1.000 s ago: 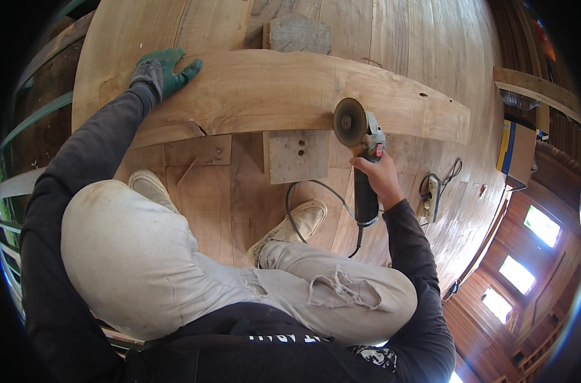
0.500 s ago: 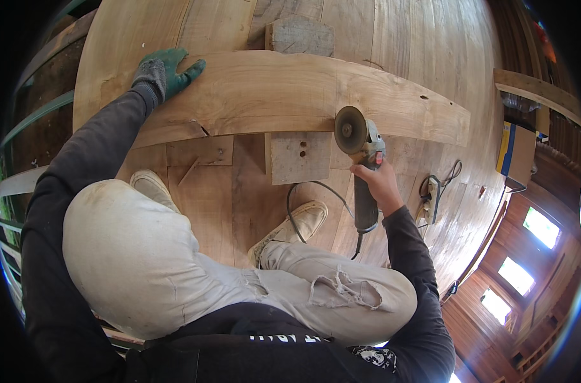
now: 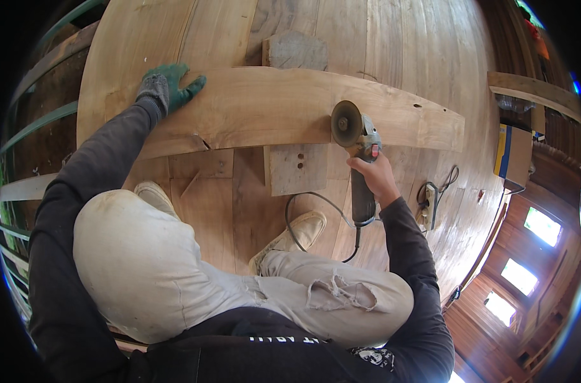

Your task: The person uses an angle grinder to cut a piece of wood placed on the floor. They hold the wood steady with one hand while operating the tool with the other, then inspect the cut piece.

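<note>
My right hand (image 3: 374, 179) is wrapped round the body of an angle grinder (image 3: 363, 195), its round disc (image 3: 346, 124) held over the near side of a curved wooden plank (image 3: 258, 105). Whether the disc touches the wood I cannot tell. My left hand (image 3: 170, 88), in a green and grey glove, lies on the plank's left part with thumb and fingers spread. Beneath the plank's middle is a thick wooden block (image 3: 297, 171), with two dark holes in its near end. A small crack shows at the plank's near edge, left of the block.
A power strip (image 3: 428, 207) with a plugged cord lies on the plank floor (image 3: 392, 38) at right. The grinder's cord (image 3: 322, 198) loops near my shoe (image 3: 297, 236). A cardboard box (image 3: 514, 153) stands far right. Green rails (image 3: 38, 126) run along the left.
The plank, block and floor sit slightly lower in the picture. The grinder's disc has shifted a little farther over the plank. My left hand keeps its place on the wood.
</note>
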Demonstrator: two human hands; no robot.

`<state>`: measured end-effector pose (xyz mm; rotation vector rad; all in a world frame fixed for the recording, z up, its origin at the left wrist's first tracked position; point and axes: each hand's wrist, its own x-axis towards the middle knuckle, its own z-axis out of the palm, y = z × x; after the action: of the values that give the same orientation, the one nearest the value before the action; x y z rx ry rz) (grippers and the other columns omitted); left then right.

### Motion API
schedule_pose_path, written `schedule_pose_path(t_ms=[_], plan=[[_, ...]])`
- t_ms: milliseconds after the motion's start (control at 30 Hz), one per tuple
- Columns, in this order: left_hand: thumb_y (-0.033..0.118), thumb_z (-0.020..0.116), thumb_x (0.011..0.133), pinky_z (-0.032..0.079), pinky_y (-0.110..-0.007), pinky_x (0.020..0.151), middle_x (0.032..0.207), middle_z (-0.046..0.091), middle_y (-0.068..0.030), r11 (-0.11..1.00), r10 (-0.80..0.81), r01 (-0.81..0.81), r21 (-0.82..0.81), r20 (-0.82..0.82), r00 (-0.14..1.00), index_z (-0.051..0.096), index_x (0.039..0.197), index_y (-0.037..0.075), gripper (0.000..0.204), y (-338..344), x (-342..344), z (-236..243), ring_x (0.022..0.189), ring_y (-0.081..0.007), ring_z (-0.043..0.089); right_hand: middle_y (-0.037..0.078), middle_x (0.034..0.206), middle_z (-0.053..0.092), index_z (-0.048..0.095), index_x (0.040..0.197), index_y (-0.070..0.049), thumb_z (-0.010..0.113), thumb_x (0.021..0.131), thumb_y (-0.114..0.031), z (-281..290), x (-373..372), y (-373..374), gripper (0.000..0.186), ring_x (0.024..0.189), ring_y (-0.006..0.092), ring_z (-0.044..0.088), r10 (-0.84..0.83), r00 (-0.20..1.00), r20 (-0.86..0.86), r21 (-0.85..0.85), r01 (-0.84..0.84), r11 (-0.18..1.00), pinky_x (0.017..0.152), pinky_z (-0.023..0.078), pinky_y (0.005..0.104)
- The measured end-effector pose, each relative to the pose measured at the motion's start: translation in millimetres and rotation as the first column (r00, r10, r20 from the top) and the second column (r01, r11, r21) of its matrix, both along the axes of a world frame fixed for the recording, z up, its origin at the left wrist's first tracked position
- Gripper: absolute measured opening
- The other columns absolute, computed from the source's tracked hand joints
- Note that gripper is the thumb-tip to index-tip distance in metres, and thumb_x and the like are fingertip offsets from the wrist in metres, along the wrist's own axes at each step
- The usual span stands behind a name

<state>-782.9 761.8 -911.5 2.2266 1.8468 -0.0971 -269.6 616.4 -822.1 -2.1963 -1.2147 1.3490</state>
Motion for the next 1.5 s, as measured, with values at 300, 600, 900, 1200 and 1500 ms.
schedule_pose_path(t_ms=[300,600,900,1200,1500], plan=[[0.068,0.060,0.102,0.056,-0.047,0.107,0.124,0.078,-0.0223,0.997,-0.016,0.014,0.078,0.026,1.000,0.076,0.126,0.002,0.073,-4,1,3,0.116,-0.0402,0.074,0.007,0.099,0.074,0.072,0.115,0.003,0.089,0.082,-0.023,-1,5,-25,0.046,0.086,0.0160,0.069,0.010,0.999,0.031,-0.054,-0.008,0.998,0.078,0.056,0.0349],[0.076,0.056,0.099,0.055,-0.050,0.109,0.132,0.077,-0.0189,0.997,0.031,-0.032,-0.066,-0.017,0.999,0.077,0.132,0.007,0.080,2,3,13,0.122,-0.0382,0.073,0.005,0.099,0.074,0.073,0.111,0.002,0.089,0.081,-0.021,2,-2,3,0.041,0.085,0.0150,0.068,-0.032,0.999,-0.009,0.002,0.032,0.999,0.079,0.055,0.0333],[0.076,0.054,0.100,0.054,-0.050,0.110,0.130,0.078,-0.0170,0.998,0.021,-0.022,-0.063,-0.014,1.000,0.077,0.132,0.008,0.078,0,4,18,0.124,-0.0368,0.072,0.005,0.095,0.072,0.073,0.110,0.003,0.088,0.083,-0.024,-2,1,24,0.041,0.084,0.0143,0.066,0.006,1.000,0.017,-0.020,-0.006,1.000,0.076,0.054,0.0351],[0.077,0.051,0.101,0.053,-0.050,0.111,0.134,0.077,-0.0164,0.997,0.015,-0.017,-0.077,-0.025,1.000,0.076,0.135,0.009,0.080,-1,5,21,0.125,-0.0355,0.072,0.005,0.101,0.074,0.074,0.115,0.003,0.087,0.083,-0.024,0,-2,5,0.044,0.090,0.0154,0.068,-0.004,1.000,0.022,0.031,0.003,1.000,0.082,0.055,0.0342],[0.078,0.052,0.099,0.053,-0.049,0.112,0.136,0.077,-0.0149,0.992,0.035,-0.041,-0.117,-0.050,0.998,0.076,0.136,0.009,0.081,1,7,27,0.127,-0.0341,0.071,0.002,0.097,0.072,0.076,0.110,0.000,0.085,0.087,-0.021,1,-2,34,0.033,0.085,0.0140,0.066,0.023,1.000,0.012,0.020,-0.024,1.000,0.078,0.053,0.0333]])
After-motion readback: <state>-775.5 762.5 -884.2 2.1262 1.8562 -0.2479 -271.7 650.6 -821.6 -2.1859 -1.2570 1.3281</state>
